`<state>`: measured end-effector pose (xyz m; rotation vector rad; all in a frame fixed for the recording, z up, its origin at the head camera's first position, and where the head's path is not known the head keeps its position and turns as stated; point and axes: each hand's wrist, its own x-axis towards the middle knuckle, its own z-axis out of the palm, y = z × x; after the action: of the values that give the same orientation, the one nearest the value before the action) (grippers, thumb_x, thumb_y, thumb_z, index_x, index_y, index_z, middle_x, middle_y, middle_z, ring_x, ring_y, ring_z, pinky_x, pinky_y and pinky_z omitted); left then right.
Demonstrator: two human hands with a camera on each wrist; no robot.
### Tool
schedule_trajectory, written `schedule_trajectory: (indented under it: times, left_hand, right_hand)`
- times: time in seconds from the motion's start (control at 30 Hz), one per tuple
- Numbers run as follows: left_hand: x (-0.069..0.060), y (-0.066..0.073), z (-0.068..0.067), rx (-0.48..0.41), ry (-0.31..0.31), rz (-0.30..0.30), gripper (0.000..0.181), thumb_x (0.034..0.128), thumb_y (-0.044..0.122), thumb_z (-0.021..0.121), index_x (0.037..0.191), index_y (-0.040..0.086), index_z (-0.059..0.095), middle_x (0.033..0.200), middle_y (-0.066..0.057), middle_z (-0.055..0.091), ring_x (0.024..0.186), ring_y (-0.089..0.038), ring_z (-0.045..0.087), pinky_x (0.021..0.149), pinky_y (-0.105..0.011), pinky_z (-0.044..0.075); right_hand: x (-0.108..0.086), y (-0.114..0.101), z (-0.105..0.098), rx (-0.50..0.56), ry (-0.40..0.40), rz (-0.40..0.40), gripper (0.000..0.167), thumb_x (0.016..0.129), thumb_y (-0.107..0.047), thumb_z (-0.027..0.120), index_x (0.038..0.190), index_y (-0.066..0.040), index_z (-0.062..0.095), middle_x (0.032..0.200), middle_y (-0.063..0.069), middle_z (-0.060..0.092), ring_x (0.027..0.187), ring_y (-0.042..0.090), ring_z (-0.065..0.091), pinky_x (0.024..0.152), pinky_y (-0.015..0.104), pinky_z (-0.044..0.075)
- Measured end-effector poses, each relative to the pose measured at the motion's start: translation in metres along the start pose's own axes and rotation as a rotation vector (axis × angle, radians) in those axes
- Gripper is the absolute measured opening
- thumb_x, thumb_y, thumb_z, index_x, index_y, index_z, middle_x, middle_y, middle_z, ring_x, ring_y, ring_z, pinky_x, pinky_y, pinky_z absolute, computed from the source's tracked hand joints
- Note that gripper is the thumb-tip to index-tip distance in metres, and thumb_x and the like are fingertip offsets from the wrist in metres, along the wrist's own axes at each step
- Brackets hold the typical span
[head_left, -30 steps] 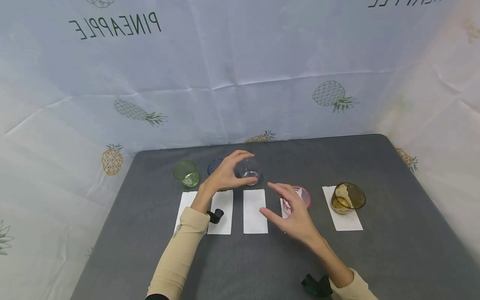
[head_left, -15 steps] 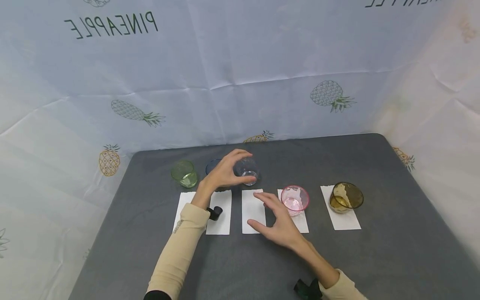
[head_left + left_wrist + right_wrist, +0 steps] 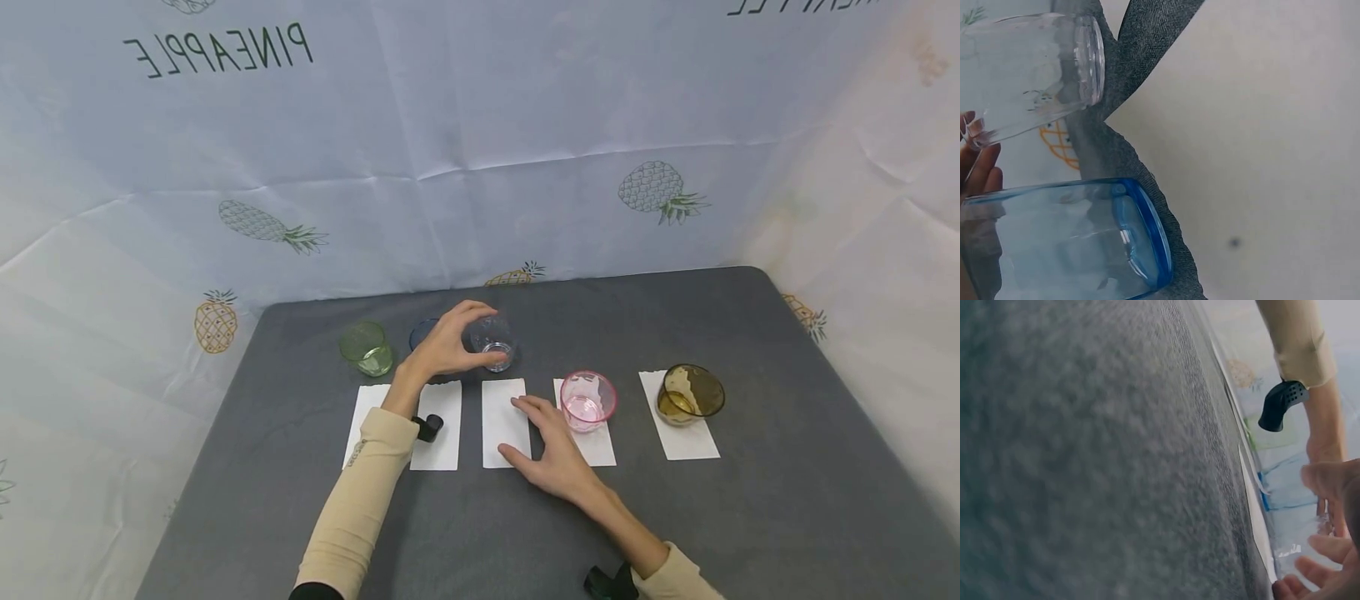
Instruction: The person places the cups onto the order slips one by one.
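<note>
clear glass (image 3: 492, 332), smooth, colourless, is stood on gray table (image 3: 787, 517), beyond middle paper (image 3: 502, 427), beside blue glass (image 3: 1079, 244). by curved left hand (image 3: 448, 343) it is gripped. right hand (image 3: 553, 452) is held open, by paper edge; touch cannot be told. pink glass (image 3: 588, 402), amber glass (image 3: 692, 395) are placed on white papers (image 3: 602, 452).

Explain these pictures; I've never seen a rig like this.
These are a person's bare left hand and right hand, no machine. The wide picture is taken from the head, the close ones from each wrist. On dark grey cloth lie five white rectangular papers. A pink glass tumbler and amber glass tumbler stand on two; a green glass tumbler, blue glass tumbler and colourless glass tumbler are beyond. The left hand curves round the colourless glass tumbler; the right hand holds nothing.
</note>
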<state>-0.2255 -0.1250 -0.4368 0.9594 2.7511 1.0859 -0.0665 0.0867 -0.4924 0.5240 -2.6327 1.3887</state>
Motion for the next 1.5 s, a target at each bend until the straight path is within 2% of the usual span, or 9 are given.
schedule_trajectory:
  times: [0.17,0.53,0.9,1.17,1.33,1.5]
  left_hand:
    - [-0.0002,-0.0003,0.0,0.014,-0.011,-0.032,0.075,0.0806,0.039,0.086,0.143,0.009,0.058,0.147,-0.012,0.053,0.139,-0.033,0.051,0.115,-0.055,0.044]
    - [0.0008,0.0012,0.001,0.047,-0.042,-0.071,0.083,0.0782,0.044,0.086,0.146,0.007,0.055,0.15,-0.013,0.051,0.142,-0.036,0.047,0.115,-0.059,0.042]
    - [0.0009,0.0042,0.0009,0.08,-0.074,-0.113,0.09,0.0762,0.046,0.087,0.15,0.008,0.052,0.152,-0.013,0.05,0.144,-0.036,0.047,0.115,-0.059,0.042]
    - [0.0013,0.0077,0.0006,0.109,-0.097,-0.148,0.09,0.078,0.048,0.086,0.151,0.009,0.05,0.153,-0.013,0.049,0.144,-0.037,0.046,0.114,-0.06,0.042]
    - [0.0007,0.0064,0.0009,0.081,-0.075,-0.14,0.088,0.0768,0.046,0.087,0.149,0.009,0.053,0.151,-0.013,0.051,0.142,-0.037,0.048,0.114,-0.059,0.044]
    - [0.0001,0.0072,-0.0011,0.033,-0.028,-0.086,0.084,0.0766,0.042,0.089,0.146,0.008,0.056,0.145,-0.012,0.056,0.136,-0.033,0.054,0.111,-0.055,0.047]
  right_hand:
    - [-0.0032,0.0027,0.0041,-0.016,-0.013,0.027,0.065,0.082,-0.023,0.083,0.138,0.001,0.06,0.136,0.021,0.059,0.128,0.041,0.056,0.107,0.063,0.043]
    - [-0.0064,0.0065,0.0065,-0.089,-0.039,0.053,0.074,0.08,-0.02,0.085,0.14,0.01,0.054,0.142,0.025,0.055,0.134,0.042,0.051,0.113,0.063,0.038]
    - [-0.0071,0.0083,0.0088,-0.113,-0.075,0.07,0.076,0.081,-0.022,0.086,0.14,0.013,0.053,0.147,0.025,0.052,0.141,0.043,0.045,0.118,0.065,0.031]
    - [-0.0076,0.0071,0.0084,-0.116,-0.069,0.073,0.077,0.08,-0.022,0.086,0.14,0.013,0.054,0.146,0.024,0.052,0.14,0.043,0.046,0.115,0.063,0.036]
    - [-0.0077,0.0065,0.0079,-0.116,-0.07,0.075,0.077,0.08,-0.022,0.086,0.14,0.013,0.054,0.146,0.024,0.052,0.14,0.044,0.045,0.115,0.063,0.036]
    - [-0.0068,0.0063,0.0074,-0.11,-0.075,0.08,0.077,0.08,-0.022,0.086,0.141,0.013,0.053,0.147,0.025,0.052,0.14,0.044,0.045,0.116,0.063,0.035]
